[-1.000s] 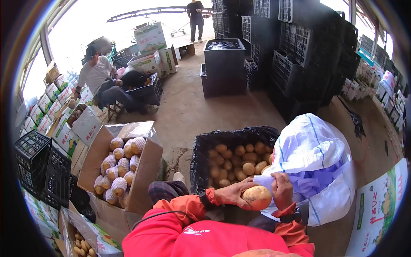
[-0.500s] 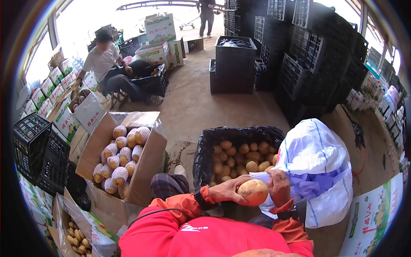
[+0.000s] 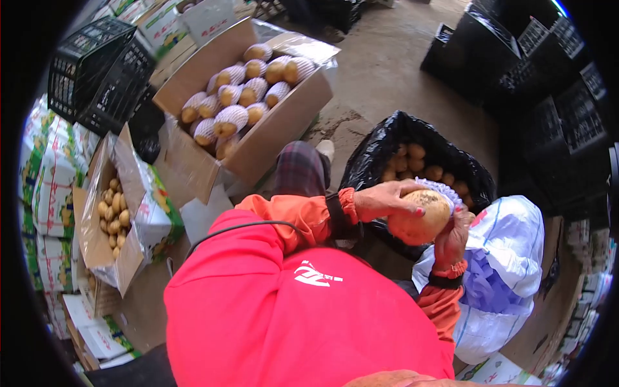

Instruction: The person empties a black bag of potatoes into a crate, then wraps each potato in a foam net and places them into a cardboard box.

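A large potato (image 3: pixel 419 219) is between my two hands, with a white foam net sleeve (image 3: pixel 442 191) over its far right end. My left hand (image 3: pixel 389 198) grips the potato from the upper left. On the right, my right hand (image 3: pixel 454 235) has its fingers closed at the sleeve's edge beside the potato. Just beyond my hands is a crate lined with black plastic (image 3: pixel 374 145), holding several potatoes (image 3: pixel 412 155). Near my right forearm a white woven sack (image 3: pixel 516 222) lies open, with purplish-white foam sleeves (image 3: pixel 487 284) inside.
An open carton (image 3: pixel 284 122) at the upper left holds several sleeved potatoes (image 3: pixel 231 120). Left of me, another carton (image 3: pixel 132 258) contains small bare potatoes (image 3: pixel 115 216). Black crates stand at the upper left (image 3: pixel 97 71) and upper right (image 3: pixel 477 64). Printed cartons (image 3: pixel 55 200) line the left edge.
The view has tilted down and turned. The foam sleeve, earlier loose by my right hand, now covers the potato's far end. Both hands have come together around the potato.
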Motion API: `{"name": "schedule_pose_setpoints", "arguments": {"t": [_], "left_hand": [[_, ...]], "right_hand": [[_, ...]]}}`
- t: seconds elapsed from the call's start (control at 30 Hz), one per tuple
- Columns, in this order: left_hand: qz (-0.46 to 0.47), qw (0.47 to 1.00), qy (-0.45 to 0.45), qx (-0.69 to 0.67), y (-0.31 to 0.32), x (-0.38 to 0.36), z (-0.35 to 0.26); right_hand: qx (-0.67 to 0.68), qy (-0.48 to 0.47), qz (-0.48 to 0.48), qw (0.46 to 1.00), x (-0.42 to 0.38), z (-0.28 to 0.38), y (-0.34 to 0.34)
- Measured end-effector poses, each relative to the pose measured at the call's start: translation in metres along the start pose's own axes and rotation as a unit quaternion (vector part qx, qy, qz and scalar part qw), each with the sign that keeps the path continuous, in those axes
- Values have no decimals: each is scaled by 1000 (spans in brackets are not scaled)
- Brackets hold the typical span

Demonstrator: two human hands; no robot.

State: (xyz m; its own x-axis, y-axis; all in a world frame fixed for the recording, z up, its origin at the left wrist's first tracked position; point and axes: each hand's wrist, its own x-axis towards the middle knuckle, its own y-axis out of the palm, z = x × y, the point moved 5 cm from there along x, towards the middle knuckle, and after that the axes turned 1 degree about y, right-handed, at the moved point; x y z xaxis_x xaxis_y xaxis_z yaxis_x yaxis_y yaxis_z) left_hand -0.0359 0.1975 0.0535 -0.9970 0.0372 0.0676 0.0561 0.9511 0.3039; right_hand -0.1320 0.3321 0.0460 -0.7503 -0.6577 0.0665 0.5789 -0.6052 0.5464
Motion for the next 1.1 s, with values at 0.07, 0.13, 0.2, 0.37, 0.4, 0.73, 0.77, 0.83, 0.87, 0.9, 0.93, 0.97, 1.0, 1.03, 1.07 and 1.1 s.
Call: {"name": "schedule_pose_setpoints", "arguments": {"t": [0.07, 0.13, 0.2, 0.37, 0.4, 0.73, 0.77, 0.83, 0.87, 0.9, 0.93, 0.97, 1.0, 1.03, 1.07, 1.1], "left_hand": [[-94, 980, 59, 166, -25, 0, 17], [-183, 983, 16, -2, -46, -10, 21], [-197, 971, -26, -131, -74, -30, 11], [-283, 948, 140, -51, -179, -122, -74], [-350, 924, 154, 11, -205, -155, -93], [-471, 461, -152, 736, -368, -381, -69], [-469, 462, -155, 737, -378, -397, -51], [-486, 503, -75, 711, -388, -406, -43], [-493, 530, -100, 682, -391, -416, -45], [-493, 561, -124, 653, -385, -420, -54], [-553, 626, -157, 528, -391, -432, -61], [-672, 641, -132, 345, -396, -438, -65], [-615, 589, -138, 506, -407, -440, -71], [-678, 680, -84, 268, -393, -415, -60], [-639, 625, -138, 425, -446, -435, -31], [-598, 533, -186, 570, -495, -454, -1]], "right_hand": [[-297, -64, -57, 951, 7, -3, 5], [-588, -297, 111, 744, -1, -2, 78], [-567, -305, 195, 740, -4, -10, 124], [-481, -142, 268, 823, -5, -31, 121], [-474, -110, 256, 835, -2, -34, 110], [-348, 62, 145, 924, 5, -68, 51], [-353, 77, 147, 921, 4, -67, 56], [-374, 64, 162, 911, 10, -59, 63], [-398, 57, 175, 899, 8, -57, 64], [-364, 52, 165, 915, 8, -55, 64], [-341, 59, 171, 923, 8, -47, 69], [-256, 55, 208, 943, 7, -36, 88], [-223, 31, 238, 945, 4, -20, 107], [-181, 2, 265, 947, -1, -3, 124], [-125, -73, 337, 930, -2, 15, 146], [-156, -115, 369, 909, -5, 34, 164]]}}
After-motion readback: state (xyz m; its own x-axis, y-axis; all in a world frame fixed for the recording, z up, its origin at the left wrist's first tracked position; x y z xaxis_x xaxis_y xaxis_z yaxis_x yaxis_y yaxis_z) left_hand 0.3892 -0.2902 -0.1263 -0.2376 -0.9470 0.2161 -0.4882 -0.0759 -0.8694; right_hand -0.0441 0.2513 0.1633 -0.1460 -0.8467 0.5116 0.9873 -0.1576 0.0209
